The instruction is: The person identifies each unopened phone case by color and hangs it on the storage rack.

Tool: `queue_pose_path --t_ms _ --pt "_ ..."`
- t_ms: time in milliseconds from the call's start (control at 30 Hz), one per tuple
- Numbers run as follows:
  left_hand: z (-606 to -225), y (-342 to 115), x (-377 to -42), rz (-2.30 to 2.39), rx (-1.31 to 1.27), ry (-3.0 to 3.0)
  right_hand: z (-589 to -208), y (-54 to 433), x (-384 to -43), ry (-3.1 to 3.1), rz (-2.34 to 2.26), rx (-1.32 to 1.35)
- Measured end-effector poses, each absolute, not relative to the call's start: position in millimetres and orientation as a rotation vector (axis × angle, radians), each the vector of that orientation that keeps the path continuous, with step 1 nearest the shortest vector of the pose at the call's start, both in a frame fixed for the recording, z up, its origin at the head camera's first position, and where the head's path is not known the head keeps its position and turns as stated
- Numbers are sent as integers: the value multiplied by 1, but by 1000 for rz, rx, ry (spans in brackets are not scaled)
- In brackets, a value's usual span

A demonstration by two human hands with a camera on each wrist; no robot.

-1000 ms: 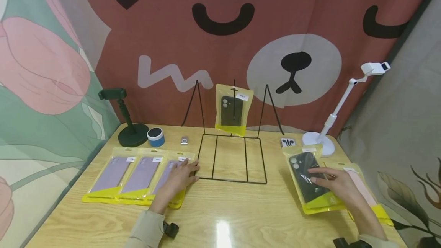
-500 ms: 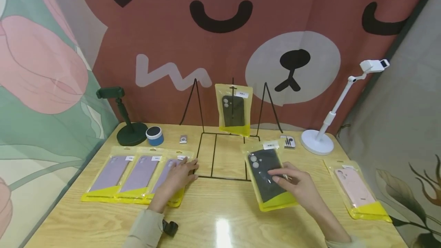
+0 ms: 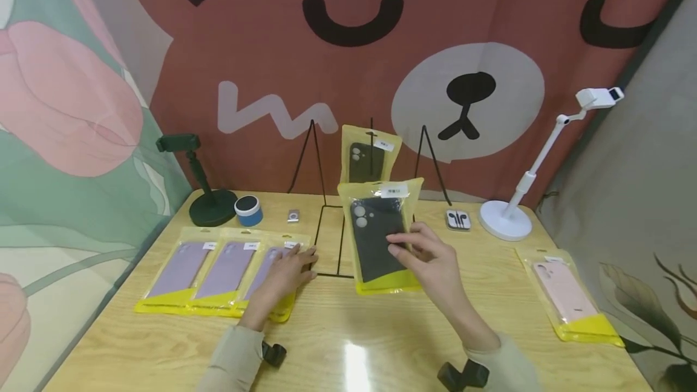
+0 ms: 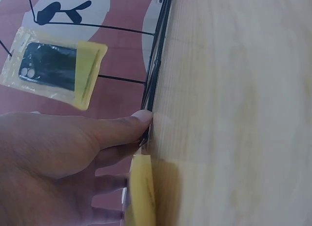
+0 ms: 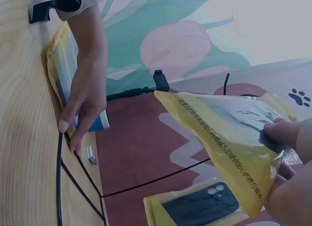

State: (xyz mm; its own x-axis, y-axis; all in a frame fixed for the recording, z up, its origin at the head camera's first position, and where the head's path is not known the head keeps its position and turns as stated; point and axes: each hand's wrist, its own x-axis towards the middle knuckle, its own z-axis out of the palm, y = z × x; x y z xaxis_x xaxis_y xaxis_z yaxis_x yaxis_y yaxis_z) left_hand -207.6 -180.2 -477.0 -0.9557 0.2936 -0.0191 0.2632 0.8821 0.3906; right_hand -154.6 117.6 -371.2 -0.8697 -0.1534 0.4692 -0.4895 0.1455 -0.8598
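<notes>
My right hand (image 3: pixel 432 259) pinches a packaged black phone case (image 3: pixel 376 241) by its right side, thumb and fingers on the yellow-edged bag. It is raised in front of a black wire display rack (image 3: pixel 334 275), overlapping it in the head view. A similar bagged black phone case (image 3: pixel 362 159) hangs on the rack's middle hook. My left hand (image 3: pixel 283 274) rests with extended fingers over the rightmost bagged purple phone case (image 3: pixel 267 268) and the rack's left edge. In the left wrist view its thumb touches the rack's black wire (image 4: pixel 158 65).
Two more bagged purple cases (image 3: pixel 225 271) lie at left, a bagged pink case (image 3: pixel 563 292) at right. Behind stand a dark green stand (image 3: pixel 212 207), a blue-and-white jar (image 3: pixel 248 213), a small silver gadget (image 3: pixel 293 216), an earphone box (image 3: pixel 458 220) and a white stand (image 3: pixel 505 221).
My right hand has carried the bagged black case left and up, from above the pink one to in front of the rack. The pink case is now uncovered. My left hand has stayed put.
</notes>
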Motion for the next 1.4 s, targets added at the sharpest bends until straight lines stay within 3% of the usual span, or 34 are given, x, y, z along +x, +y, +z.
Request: queue_pose_path --t_ms 300,1400 --pt "-476 -180 -209 617 419 2962 -351 102 -156 -2199 1776 546" --pt "-476 -180 -209 610 412 2945 -354 95 -160 -2148 1792 608"
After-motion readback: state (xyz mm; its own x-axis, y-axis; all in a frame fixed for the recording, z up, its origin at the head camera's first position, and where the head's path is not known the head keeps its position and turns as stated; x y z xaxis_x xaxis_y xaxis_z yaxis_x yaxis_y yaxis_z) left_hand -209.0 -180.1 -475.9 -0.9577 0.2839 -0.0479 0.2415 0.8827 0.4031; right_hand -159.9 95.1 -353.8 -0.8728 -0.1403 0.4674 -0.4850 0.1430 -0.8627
